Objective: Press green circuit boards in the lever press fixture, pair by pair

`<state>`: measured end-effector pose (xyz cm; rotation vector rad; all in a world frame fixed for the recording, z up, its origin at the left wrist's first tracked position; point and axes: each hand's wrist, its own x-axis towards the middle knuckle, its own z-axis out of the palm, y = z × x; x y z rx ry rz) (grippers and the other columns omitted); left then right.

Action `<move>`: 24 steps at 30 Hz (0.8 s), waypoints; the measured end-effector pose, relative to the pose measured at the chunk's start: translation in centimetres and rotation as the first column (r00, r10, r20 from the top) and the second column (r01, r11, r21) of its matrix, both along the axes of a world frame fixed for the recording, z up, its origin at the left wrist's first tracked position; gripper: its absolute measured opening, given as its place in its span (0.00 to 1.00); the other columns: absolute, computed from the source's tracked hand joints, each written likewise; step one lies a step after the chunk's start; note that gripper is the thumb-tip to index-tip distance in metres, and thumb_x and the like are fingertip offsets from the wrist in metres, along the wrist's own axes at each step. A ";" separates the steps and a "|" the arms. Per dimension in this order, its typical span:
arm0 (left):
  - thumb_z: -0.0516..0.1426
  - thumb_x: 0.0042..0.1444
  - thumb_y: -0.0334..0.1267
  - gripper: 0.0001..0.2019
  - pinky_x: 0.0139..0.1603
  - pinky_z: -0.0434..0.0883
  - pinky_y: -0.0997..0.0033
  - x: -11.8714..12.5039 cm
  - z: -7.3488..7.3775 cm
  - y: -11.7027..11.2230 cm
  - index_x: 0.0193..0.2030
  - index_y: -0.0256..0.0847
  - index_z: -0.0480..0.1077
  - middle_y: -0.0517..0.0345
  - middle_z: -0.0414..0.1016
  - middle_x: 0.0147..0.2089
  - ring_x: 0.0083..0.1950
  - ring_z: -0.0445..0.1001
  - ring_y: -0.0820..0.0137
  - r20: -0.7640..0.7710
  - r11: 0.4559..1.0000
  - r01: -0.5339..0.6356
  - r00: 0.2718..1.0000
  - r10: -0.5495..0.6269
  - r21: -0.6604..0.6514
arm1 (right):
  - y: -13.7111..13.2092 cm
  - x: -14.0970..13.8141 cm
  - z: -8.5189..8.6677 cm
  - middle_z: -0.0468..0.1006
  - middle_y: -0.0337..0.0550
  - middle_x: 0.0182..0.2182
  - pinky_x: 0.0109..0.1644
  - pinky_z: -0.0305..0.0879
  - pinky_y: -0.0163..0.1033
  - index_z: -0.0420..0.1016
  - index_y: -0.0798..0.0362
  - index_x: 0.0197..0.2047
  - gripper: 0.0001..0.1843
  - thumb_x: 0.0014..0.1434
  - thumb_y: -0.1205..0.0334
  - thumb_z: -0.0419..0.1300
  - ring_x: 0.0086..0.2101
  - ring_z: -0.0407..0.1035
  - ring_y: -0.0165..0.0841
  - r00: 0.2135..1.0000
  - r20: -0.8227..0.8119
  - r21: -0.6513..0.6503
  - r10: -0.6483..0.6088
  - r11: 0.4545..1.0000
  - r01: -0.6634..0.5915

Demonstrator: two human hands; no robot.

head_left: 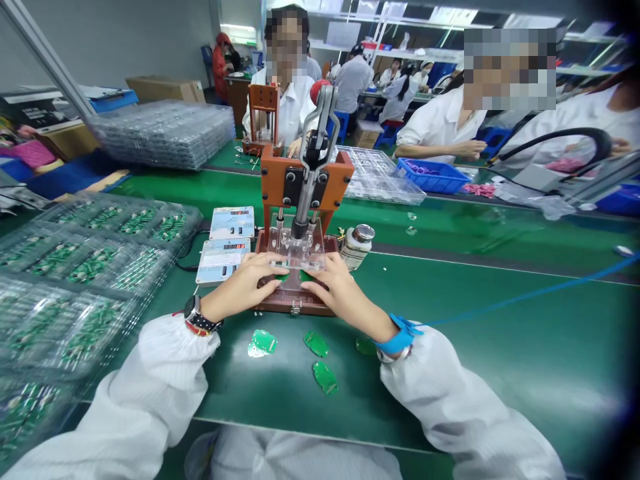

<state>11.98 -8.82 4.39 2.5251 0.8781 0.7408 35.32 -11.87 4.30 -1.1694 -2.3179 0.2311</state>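
Note:
Both my hands rest on the base of a small orange lever press (300, 183) in front of me. My left hand (247, 283) lies on the left of the base, fingers curled toward a green circuit board (306, 275) under the clear plate. My right hand (336, 288) reaches in from the right, fingertips pressed on that same board. Several loose green boards (316, 344) lie on the green mat just below my wrists. A blue strap (397, 337) wraps my right wrist, a watch (195, 313) my left.
Clear trays of green boards (75, 273) are stacked at my left. Two white meters (227, 243) stand left of the press, a small jar (357, 245) right of it. Other workers in white coats sit across the belt, with a blue bin (433, 177) and another press (263, 117).

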 end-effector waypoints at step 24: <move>0.53 0.64 0.43 0.14 0.60 0.56 0.50 -0.4 0.1 0.1 0.51 0.41 0.73 0.50 0.70 0.57 0.62 0.60 0.57 -0.175 0.988 -0.032 0.983 0.058 0.153 | 0.2 1.5 2.0 0.67 0.48 0.55 0.59 0.56 0.59 0.72 0.47 0.53 0.17 0.66 0.56 0.50 0.56 0.58 0.46 0.986 -0.030 -0.112 -0.162 0.981 0.158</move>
